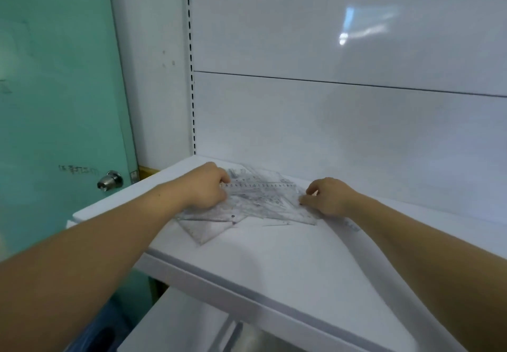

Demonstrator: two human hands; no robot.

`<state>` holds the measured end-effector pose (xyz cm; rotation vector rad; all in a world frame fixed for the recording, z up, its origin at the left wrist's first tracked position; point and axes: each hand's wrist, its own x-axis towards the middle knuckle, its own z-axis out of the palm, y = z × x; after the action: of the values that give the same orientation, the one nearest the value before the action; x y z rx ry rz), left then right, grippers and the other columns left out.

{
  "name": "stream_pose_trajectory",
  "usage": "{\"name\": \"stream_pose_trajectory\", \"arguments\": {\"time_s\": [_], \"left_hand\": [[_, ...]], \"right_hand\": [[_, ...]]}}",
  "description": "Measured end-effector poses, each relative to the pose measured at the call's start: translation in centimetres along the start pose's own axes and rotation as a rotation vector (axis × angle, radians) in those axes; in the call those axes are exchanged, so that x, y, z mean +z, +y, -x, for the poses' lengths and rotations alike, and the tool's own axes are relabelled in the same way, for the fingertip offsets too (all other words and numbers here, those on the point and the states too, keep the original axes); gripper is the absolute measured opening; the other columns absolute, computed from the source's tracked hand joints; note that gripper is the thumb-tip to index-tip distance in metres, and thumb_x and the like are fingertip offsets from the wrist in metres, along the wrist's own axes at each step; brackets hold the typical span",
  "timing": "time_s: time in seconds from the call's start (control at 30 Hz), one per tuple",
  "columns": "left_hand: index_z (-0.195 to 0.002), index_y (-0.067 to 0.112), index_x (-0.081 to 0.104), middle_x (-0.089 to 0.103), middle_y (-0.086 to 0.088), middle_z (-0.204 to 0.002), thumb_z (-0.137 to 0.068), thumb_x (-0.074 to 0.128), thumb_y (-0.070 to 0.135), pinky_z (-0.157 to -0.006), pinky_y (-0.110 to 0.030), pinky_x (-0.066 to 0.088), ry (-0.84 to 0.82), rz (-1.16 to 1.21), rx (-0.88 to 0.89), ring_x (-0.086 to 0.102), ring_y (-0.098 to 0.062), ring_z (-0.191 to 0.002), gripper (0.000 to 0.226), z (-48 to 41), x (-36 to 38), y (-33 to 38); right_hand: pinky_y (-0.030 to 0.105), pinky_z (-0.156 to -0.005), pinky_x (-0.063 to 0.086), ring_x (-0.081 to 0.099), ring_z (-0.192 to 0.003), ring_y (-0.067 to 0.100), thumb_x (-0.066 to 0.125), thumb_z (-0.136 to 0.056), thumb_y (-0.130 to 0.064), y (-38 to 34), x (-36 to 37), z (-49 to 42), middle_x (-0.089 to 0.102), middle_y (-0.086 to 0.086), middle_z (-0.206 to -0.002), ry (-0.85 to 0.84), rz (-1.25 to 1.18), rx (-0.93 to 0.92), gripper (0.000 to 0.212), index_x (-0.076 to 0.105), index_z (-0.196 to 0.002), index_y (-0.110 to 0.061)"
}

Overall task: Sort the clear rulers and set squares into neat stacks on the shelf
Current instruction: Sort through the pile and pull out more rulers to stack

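A jumbled pile of clear plastic rulers and set squares (260, 198) lies on the white shelf (274, 255), near its back left corner. One clear set square (208, 228) sticks out of the pile toward the front. My left hand (205, 187) rests on the pile's left end, fingers curled over the pieces. My right hand (329, 196) is at the pile's right end, its fingertips pinching the edge of the clear pieces there. The pieces overlap, so single ones are hard to tell apart.
The shelf's white back panel (329, 118) rises just behind the pile, with a slotted upright (192, 77) at the left. A green door (55, 91) with a metal knob (109, 180) stands to the left. A lower shelf (175, 324) shows below the front edge.
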<state>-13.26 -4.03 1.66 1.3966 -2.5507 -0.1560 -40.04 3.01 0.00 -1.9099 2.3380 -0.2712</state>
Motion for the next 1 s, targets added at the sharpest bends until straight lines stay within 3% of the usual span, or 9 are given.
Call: {"name": "stream_pose_trajectory", "arguments": {"time_s": [0.1,0.23,0.37,0.5,0.57,0.67,0.83,0.9,1.0], "left_hand": [[-0.13,0.015,0.048,0.053,-0.003,-0.123,-0.092,0.053,0.021,-0.086,-0.026,0.038,0.033,0.042,0.026,0.051,-0.02,-0.101,0.039,0.1,0.3,-0.4],[-0.13,0.015,0.046,0.053,-0.007,-0.118,-0.093,0.05,0.02,-0.085,-0.03,0.04,0.059,0.1,0.033,0.048,-0.019,-0.094,0.038,0.4,0.9,-0.9],[-0.132,0.012,0.045,0.051,-0.008,-0.12,-0.094,0.048,0.019,-0.094,-0.035,0.043,0.057,0.151,0.003,0.052,-0.023,-0.102,0.039,0.6,1.1,-0.6],[-0.137,0.011,0.041,0.046,-0.011,-0.126,-0.095,0.046,0.019,-0.093,-0.032,0.041,0.027,0.164,-0.015,0.051,-0.025,-0.107,0.043,0.6,1.1,-0.1],[-0.139,0.012,0.039,0.045,-0.011,-0.128,-0.096,0.045,0.019,-0.091,-0.029,0.038,0.027,0.173,-0.019,0.049,-0.025,-0.109,0.045,0.6,1.2,0.1],[-0.139,0.012,0.038,0.044,-0.01,-0.126,-0.096,0.044,0.019,-0.089,-0.027,0.036,0.059,0.194,-0.026,0.048,-0.022,-0.106,0.044,0.6,1.3,0.4],[-0.136,0.012,0.042,0.046,-0.01,-0.124,-0.097,0.041,0.018,-0.091,-0.03,0.038,0.123,0.22,-0.025,0.049,-0.025,-0.109,0.04,0.3,1.3,1.2],[-0.137,0.012,0.042,0.046,-0.011,-0.127,-0.096,0.042,0.017,-0.093,-0.029,0.036,0.136,0.249,-0.014,0.048,-0.026,-0.112,0.041,0.0,1.3,1.5],[-0.138,0.011,0.04,0.045,-0.01,-0.129,-0.096,0.043,0.017,-0.095,-0.03,0.038,0.131,0.315,0.026,0.05,-0.025,-0.111,0.042,-0.6,1.4,2.4]], "right_hand": [[0.031,-0.099,0.035,0.046,-0.123,0.026,0.041,-0.098,-0.035,-0.1,-0.1,1.1,0.051,0.009,-0.136,0.01,0.01,0.076,0.04,0.056,-0.127,-0.012],[0.032,-0.092,0.044,0.054,-0.108,0.025,0.051,-0.09,-0.028,0.3,-0.4,2.5,0.06,0.009,-0.12,-0.026,0.017,0.149,0.034,0.063,-0.114,-0.008],[0.035,-0.094,0.048,0.056,-0.113,0.028,0.063,-0.085,-0.031,0.6,-0.2,2.9,0.055,0.01,-0.131,0.011,-0.103,0.237,0.052,0.052,-0.13,-0.008],[0.034,-0.077,0.054,0.066,-0.095,0.033,0.072,-0.073,-0.026,0.9,-0.5,2.6,0.067,0.016,-0.093,0.001,-0.205,0.297,0.036,0.068,-0.097,0.001],[0.033,-0.083,0.052,0.061,-0.099,0.028,0.073,-0.074,-0.027,1.3,-0.4,2.7,0.063,0.015,-0.107,0.032,-0.255,0.255,0.046,0.064,-0.112,-0.003],[0.029,-0.084,0.043,0.051,-0.099,0.02,0.064,-0.085,-0.037,2.0,-0.1,3.3,0.054,0.004,-0.118,0.116,-0.165,0.08,0.054,0.046,-0.133,-0.021],[0.03,-0.088,0.041,0.049,-0.094,0.015,0.049,-0.094,-0.044,3.2,-0.3,4.9,0.048,-0.004,-0.106,0.314,-0.108,-0.109,0.054,0.029,-0.144,-0.039],[0.03,-0.088,0.042,0.051,-0.092,0.016,0.048,-0.095,-0.041,3.4,-0.9,5.8,0.044,-0.004,-0.103,0.409,-0.131,-0.127,0.054,0.027,-0.145,-0.04],[0.022,-0.083,0.034,0.046,-0.087,0.013,0.047,-0.098,-0.026,3.3,-1.5,7.4,0.043,-0.003,-0.1,0.474,-0.138,-0.116,0.053,0.029,-0.148,-0.026]]}}
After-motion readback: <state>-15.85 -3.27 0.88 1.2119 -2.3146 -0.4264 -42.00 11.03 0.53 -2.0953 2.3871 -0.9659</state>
